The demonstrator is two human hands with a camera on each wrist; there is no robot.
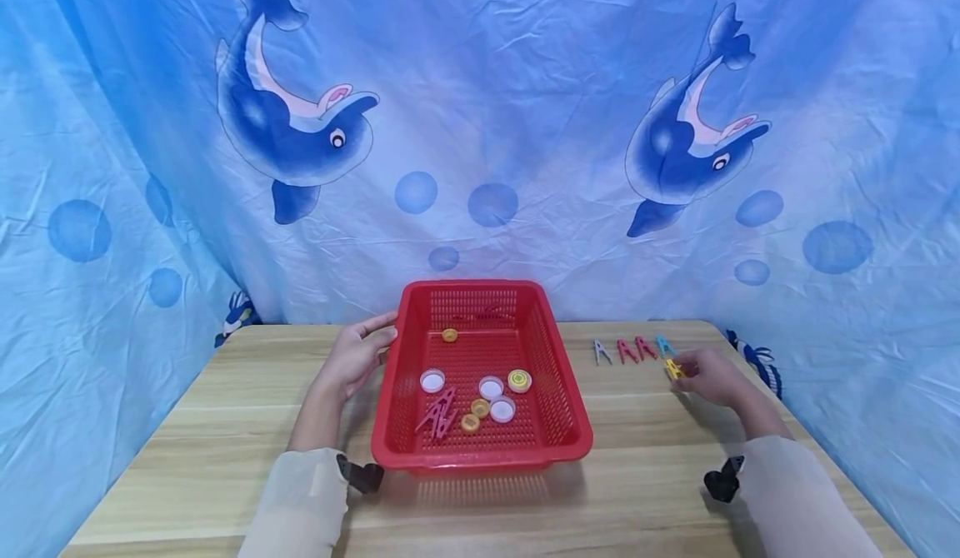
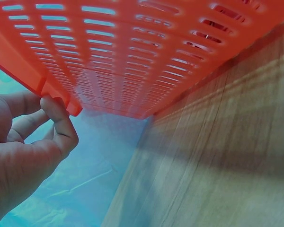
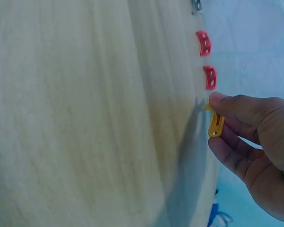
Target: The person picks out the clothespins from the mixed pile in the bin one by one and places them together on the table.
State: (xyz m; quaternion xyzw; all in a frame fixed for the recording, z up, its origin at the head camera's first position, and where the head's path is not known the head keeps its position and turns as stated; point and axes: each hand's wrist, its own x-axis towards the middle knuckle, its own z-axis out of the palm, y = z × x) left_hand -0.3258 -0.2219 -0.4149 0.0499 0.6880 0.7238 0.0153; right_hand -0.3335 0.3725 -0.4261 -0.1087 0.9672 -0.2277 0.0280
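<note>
From here I see my right hand [image 1: 711, 377] at the far right of the counter [image 1: 225, 425], pinching a yellow clothespin [image 1: 672, 368] between thumb and fingers; the wrist view shows the peg [image 3: 216, 125] clamped at the fingertips, its long axis running roughly along the fingers. The red basket [image 1: 570, 425] lies to the left of that hand, well apart, so the right hand is the one nearer the pegs; just beyond it a row of clothespins [image 1: 633, 349], grey, two red and blue, rests on the wood. My left hand [image 1: 358, 358] holds the basket's left rim [image 2: 57, 94], fingers curled on the edge; inside lie bottle caps [image 1: 491, 387] and red clothespins [image 1: 438, 412].
</note>
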